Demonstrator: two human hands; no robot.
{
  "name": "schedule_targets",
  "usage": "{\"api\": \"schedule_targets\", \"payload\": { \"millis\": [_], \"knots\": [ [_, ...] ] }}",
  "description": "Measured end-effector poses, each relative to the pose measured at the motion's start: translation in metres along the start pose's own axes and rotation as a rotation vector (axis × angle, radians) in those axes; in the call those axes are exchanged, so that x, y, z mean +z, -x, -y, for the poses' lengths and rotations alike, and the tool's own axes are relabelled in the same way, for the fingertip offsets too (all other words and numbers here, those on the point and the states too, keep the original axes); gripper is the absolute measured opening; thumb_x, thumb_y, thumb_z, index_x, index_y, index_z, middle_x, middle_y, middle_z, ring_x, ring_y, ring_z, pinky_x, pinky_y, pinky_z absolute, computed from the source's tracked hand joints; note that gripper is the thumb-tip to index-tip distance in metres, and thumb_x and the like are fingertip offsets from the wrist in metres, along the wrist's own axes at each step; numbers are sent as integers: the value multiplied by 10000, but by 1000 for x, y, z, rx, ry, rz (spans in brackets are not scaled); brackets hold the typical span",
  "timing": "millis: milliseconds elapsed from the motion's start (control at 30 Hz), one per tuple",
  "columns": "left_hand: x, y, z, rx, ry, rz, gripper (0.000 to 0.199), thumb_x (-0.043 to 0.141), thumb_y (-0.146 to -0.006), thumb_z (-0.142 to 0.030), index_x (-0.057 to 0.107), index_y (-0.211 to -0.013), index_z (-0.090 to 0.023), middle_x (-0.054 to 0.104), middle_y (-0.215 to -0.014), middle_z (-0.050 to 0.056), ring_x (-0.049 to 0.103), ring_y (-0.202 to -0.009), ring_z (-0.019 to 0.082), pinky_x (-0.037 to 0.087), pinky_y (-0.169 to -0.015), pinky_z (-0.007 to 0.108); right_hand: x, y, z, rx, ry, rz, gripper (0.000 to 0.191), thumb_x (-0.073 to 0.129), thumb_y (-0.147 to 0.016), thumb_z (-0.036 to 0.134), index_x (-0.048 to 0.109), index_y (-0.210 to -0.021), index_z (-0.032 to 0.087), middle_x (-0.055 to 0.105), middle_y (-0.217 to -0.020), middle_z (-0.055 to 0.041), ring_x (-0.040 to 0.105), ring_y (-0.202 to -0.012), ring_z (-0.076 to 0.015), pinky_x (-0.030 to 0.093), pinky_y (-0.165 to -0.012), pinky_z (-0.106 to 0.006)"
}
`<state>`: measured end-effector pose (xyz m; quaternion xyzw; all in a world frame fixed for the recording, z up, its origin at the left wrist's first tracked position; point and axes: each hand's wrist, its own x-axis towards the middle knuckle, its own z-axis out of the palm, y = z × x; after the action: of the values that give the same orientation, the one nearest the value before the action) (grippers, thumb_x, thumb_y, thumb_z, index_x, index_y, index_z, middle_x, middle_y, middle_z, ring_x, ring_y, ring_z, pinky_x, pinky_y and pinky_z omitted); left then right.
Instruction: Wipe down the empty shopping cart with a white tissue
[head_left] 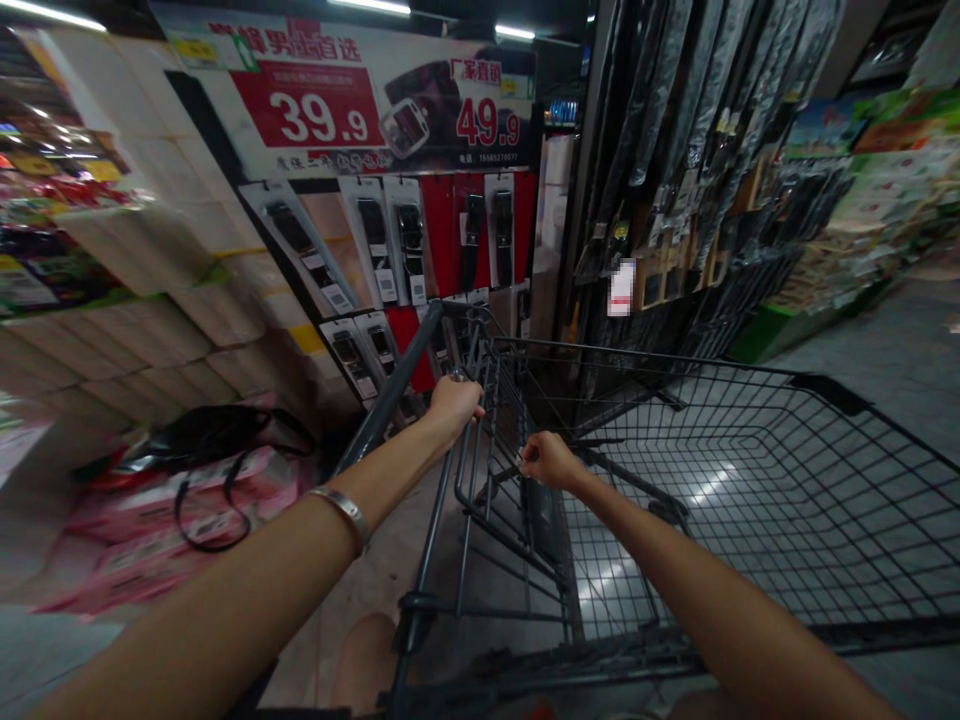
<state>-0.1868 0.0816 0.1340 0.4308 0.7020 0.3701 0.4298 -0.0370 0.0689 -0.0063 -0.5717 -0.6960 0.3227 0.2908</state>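
A dark wire shopping cart fills the lower middle and right of the head view, and its basket shows the floor through the mesh. My left hand, with a silver bracelet on its wrist, is closed at the folded wire frame beside the cart's handle bar. What its fingers hold, if anything, is too small to tell. To the right, over the basket side of that frame, my right hand is curled closed, thumb against fingers. I cannot make out anything between them.
A rack of packaged belts under a price sign stands ahead. Long wrapped belts hang at the right. Stacked paper packs and pink packages with a black bag are at the left.
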Motion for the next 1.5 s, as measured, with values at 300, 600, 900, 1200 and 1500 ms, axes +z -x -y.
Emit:
{"api": "schedule_targets", "payload": {
  "millis": [300, 600, 900, 1200, 1500],
  "knots": [
    [-1, -2, 3, 28, 11, 16, 83, 500, -734, -61, 535, -742, -136, 437, -394, -56, 402, -312, 74, 332, -376, 176, -17, -1, 4, 145, 155, -193, 84, 603, -612, 106, 597, -563, 174, 648, -627, -73, 597, -611, -177, 342, -520, -244],
    [-1, 4, 3, 41, 35, 9, 160, 492, -743, -47, 464, -623, -149, 437, -427, -51, 432, -353, 74, 316, -369, 178, 3, -4, 3, 69, -93, -200, 55, 610, -601, 124, 632, -638, 158, 660, -648, -16, 599, -644, -147, 415, -586, -220],
    [-3, 10, 8, 40, 39, -13, 161, 485, -732, -33, 466, -628, -154, 448, -453, -46, 464, -384, 85, 308, -375, 181, 9, -6, 23, 39, -433, -267, 151, 642, -604, 224, 660, -733, 147, 662, -652, -17, 598, -618, -158, 450, -570, -247],
    [-5, 15, 7, 43, 29, -5, 172, 482, -714, -30, 484, -591, -149, 442, -397, -39, 453, -364, 88, 296, -366, 178, 0, -13, 59, -90, -597, -294, 137, 665, -615, 242, 657, -722, 156, 669, -685, -26, 603, -627, -155, 466, -589, -253],
    [-4, 13, 8, 52, 37, -16, 153, 492, -696, -26, 495, -604, -148, 437, -428, -44, 467, -379, 88, 310, -367, 179, -2, -6, 60, -326, -381, -347, 68, 582, -678, 155, 633, -720, 171, 651, -720, -19, 593, -675, -145, 458, -652, -255]
  ]
}}
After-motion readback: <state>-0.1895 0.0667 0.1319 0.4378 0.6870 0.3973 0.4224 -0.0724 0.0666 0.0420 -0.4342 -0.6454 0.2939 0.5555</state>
